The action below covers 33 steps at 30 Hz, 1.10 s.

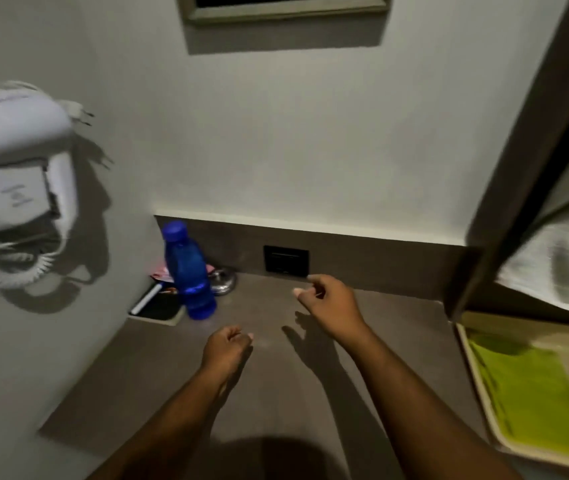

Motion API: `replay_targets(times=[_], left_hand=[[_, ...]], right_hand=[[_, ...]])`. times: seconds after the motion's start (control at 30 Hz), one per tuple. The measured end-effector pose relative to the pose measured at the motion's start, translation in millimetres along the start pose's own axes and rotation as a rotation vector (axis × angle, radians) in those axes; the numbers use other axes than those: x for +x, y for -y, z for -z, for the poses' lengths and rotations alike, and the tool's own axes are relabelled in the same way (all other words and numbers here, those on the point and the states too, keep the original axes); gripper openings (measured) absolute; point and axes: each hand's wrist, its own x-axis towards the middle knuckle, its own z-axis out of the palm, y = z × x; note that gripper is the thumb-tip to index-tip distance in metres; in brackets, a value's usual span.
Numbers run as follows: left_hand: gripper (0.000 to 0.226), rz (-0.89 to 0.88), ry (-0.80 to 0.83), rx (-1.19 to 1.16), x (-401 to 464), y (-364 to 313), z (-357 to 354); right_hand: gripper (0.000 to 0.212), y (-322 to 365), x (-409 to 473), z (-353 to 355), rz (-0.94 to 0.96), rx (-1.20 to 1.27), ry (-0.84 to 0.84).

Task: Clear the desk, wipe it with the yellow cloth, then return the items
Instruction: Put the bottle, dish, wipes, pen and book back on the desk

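Observation:
A blue plastic bottle [187, 271] stands upright at the back left corner of the grey desk [276, 393]. Behind and beside it lie a dark tray with a white pen-like item [156, 306], some sachets [162, 273] and a shiny metal object [224, 282]. The yellow cloth [532, 393] lies flat on a beige tray [471, 386] at the right. My left hand [229, 348] hovers over the desk's middle, fingers curled, holding nothing. My right hand [331, 303] is further back near the wall socket, fingers loosely bent, also empty.
A white hair dryer [16, 157] with a coiled cord hangs on the left wall. A black socket panel [286, 259] is set in the back ledge. White towels [560, 261] lie on a shelf at the right, behind a dark upright panel [504, 168].

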Motion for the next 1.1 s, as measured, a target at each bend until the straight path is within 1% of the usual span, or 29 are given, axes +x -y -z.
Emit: replay_targets(times=[0.1,0.13,0.2,0.3,0.33,0.43,0.5,0.57,0.63,0.7,0.8,0.87,0.93,1.03,1.1], left_hand=[[0.032,0.000,-0.018,0.023,49.1,4.4,66.7],[0.037,-0.003,-0.015,0.011,66.5,5.7,84.3],[0.055,-0.033,-0.002,-0.009,99.4,6.1,109.6],[0.076,-0.109,0.043,0.004,138.8,-1.6,128.8],[0.082,-0.113,0.072,0.000,150.1,-5.2,132.0],[0.094,-0.101,0.114,0.065,174.5,-15.0,132.8],[0.093,-0.104,0.163,0.113,187.1,-17.0,130.0],[0.093,-0.097,0.197,0.124,192.7,-16.9,126.3],[0.096,-0.089,0.193,0.124,196.3,-17.5,123.8],[0.104,-0.095,0.180,0.165,195.1,-19.6,120.0],[0.111,-0.156,0.206,0.254,180.7,-21.1,111.8],[0.112,-0.213,0.279,0.281,159.1,-23.4,96.8],[0.110,-0.227,0.383,0.266,133.1,-27.9,72.9],[0.104,-0.211,0.520,0.203,89.6,-36.6,13.7],[0.098,-0.217,0.573,0.168,60.3,-43.7,-32.4]], right_hand=[[0.063,58.5,31.7,-74.5,0.053,0.011,0.048],[0.069,76.2,43.9,-97.8,0.067,-0.007,0.054],[0.082,105.2,68.4,-137.1,0.098,-0.101,0.038],[0.094,138.3,101.5,-174.7,0.081,-0.207,0.020],[0.092,145.9,111.8,-183.7,0.077,-0.252,0.020],[0.071,156.2,132.3,-203.6,0.121,-0.363,0.024],[0.062,155.3,139.9,-213.7,0.137,-0.412,-0.008],[0.061,152.5,142.9,-217.1,0.139,-0.460,-0.017],[0.057,151.5,144.0,-216.0,0.152,-0.506,-0.005],[0.047,150.6,137.7,-208.2,0.173,-0.500,-0.012],[0.042,142.2,115.6,-186.9,0.193,-0.459,-0.049],[0.043,133.1,98.1,-157.8,0.159,-0.434,-0.080],[0.044,124.8,82.2,-120.5,0.098,-0.389,-0.123],[0.043,110.6,55.8,-54.2,0.027,-0.398,-0.180],[0.044,98.8,40.4,-12.4,-0.014,-0.429,-0.212]])
